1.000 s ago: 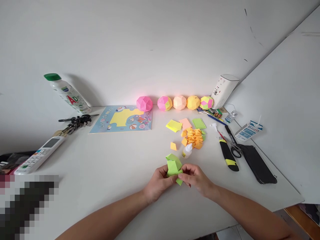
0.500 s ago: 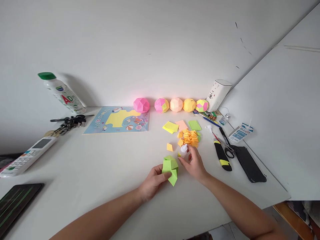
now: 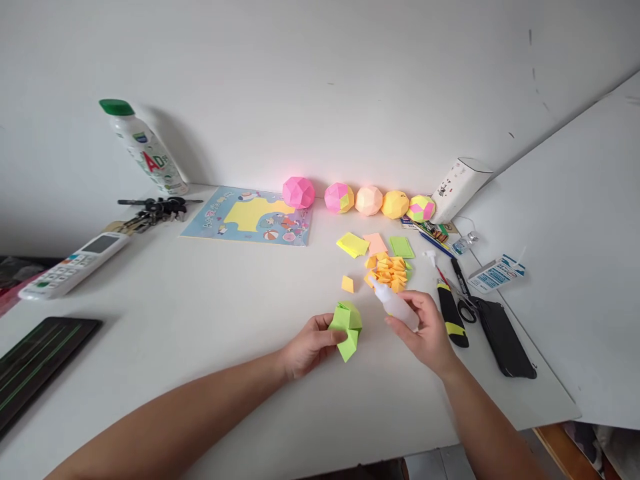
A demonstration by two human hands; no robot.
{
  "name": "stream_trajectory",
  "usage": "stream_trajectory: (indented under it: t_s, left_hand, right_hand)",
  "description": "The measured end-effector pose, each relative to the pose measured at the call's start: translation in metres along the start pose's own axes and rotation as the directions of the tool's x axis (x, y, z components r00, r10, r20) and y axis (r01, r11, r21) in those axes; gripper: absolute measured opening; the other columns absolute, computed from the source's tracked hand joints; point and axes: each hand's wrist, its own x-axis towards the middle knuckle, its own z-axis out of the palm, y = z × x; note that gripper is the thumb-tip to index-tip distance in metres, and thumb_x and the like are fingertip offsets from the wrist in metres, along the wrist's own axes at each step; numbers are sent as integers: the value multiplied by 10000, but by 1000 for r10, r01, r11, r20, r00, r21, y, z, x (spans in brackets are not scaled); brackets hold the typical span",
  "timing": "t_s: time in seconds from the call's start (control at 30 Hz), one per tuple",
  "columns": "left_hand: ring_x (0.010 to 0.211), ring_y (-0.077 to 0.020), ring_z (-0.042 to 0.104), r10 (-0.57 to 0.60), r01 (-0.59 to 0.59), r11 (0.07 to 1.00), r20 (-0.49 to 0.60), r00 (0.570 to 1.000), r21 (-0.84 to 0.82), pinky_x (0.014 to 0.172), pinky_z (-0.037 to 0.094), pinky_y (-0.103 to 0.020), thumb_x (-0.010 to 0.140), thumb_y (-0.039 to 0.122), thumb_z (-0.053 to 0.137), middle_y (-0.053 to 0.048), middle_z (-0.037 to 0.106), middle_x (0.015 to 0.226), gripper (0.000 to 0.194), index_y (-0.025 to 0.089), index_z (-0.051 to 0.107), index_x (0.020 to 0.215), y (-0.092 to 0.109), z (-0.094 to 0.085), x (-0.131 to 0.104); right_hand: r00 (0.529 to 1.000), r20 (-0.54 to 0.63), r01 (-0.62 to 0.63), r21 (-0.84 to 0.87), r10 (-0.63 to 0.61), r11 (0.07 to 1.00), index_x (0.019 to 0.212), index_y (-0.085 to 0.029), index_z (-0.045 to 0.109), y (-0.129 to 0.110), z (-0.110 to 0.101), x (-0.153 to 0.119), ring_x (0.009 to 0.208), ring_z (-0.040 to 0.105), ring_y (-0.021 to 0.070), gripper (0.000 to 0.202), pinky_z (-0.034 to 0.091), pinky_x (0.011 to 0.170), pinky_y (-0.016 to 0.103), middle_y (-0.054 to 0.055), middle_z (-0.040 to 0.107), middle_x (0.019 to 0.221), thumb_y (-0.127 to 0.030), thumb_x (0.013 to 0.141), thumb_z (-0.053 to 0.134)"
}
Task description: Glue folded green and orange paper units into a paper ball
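My left hand [image 3: 314, 345] is closed on a green folded-paper piece [image 3: 349, 328], thumb across its front face. To the right, my right hand [image 3: 425, 330] is wrapped round a white glue bottle [image 3: 397, 305], tilted with its nozzle pointing up and left. The nozzle tip overlaps a heap of folded orange paper pieces [image 3: 387, 270] in my view; I cannot tell whether they touch. A single orange paper piece [image 3: 348, 285] lies apart, left of the heap. Behind are yellow paper sheets [image 3: 353, 245], peach sheets [image 3: 375, 244] and green sheets [image 3: 401, 247].
Several paper balls line the wall, among them a pink ball [image 3: 299, 193]. A picture board [image 3: 210, 223], remote control [image 3: 75, 265], tablet [image 3: 45, 367] and bottle [image 3: 150, 150] are left. A utility knife [image 3: 451, 317], scissors [image 3: 467, 311], black pouch [image 3: 505, 340] and small carton [image 3: 497, 273] are right.
My right hand has moved right and turned, bringing the glue bottle's body into view with its nozzle toward the left. My left hand still holds the green paper piece. The whole view has shifted.
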Motion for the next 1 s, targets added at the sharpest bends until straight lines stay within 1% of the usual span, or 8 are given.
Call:
stream_trajectory:
  t_s: [0.1,0.17,0.3,0.37,0.47,0.57,0.67,1.0]
  left_hand:
    - [677,-153,536,-14,14,1000,3,1000,-1,646,399,-274,612,195,722,-44,624,748,175,133,684,772,1,-1,0]
    - [672,-153,533,-13,13,1000,12,1000,-9,645,398,-277,605,187,716,-39,619,735,173,134,686,767,1,-1,0]
    - [658,-146,520,-23,23,999,10,1000,-28,638,386,-273,585,177,715,-30,607,708,203,134,691,782,2,1,1]
    - [633,-136,506,-24,25,999,6,1000,-34,628,379,-268,578,174,716,-17,588,665,189,133,687,760,2,1,1]
    - [631,-134,501,-34,34,999,3,999,-15,634,383,-270,579,172,711,-13,575,659,151,134,677,721,3,1,2]
    - [637,-132,494,-34,34,999,14,999,10,630,381,-264,582,172,704,-12,569,672,137,139,671,710,4,0,2]
    - [654,-136,498,-37,36,999,22,999,37,642,384,-265,587,178,698,-13,575,695,160,141,681,741,3,-1,2]
    - [671,-145,505,-38,37,996,6,999,75,659,381,-276,589,191,707,-10,579,697,158,139,678,736,5,2,0]
  right_hand:
    - [1000,-10,25,-29,-25,999,1063,-238,551,-13,-9,-3,942,574,246,295,494,796,384,88,601,1023,-314,796,651]
    - [999,-19,-32,14,32,999,1057,-240,521,-19,-14,-4,897,574,230,306,509,720,342,85,583,1014,-327,794,650]
    - [987,111,-125,100,114,987,1012,-251,507,-22,-18,-6,879,548,197,277,497,641,262,72,526,1027,-317,788,655]
    - [986,109,-137,127,123,982,1020,-255,522,-23,-17,-7,867,543,194,266,491,620,252,68,517,1004,-323,795,646]
    - [995,-21,-95,128,98,987,1042,-255,528,-24,-14,-11,775,549,184,248,474,559,250,64,535,943,-357,827,598]
    - [993,-115,42,53,-35,998,1017,-246,533,-26,-10,-15,692,542,178,233,460,536,268,53,547,872,-351,820,597]
    - [986,-116,121,-6,-121,993,974,-237,532,-27,-5,-17,649,533,180,196,442,517,280,41,548,803,-319,809,600]
    - [991,-95,91,-59,-96,994,952,-227,514,-26,2,-17,597,522,158,182,424,491,271,31,550,791,-243,791,598]
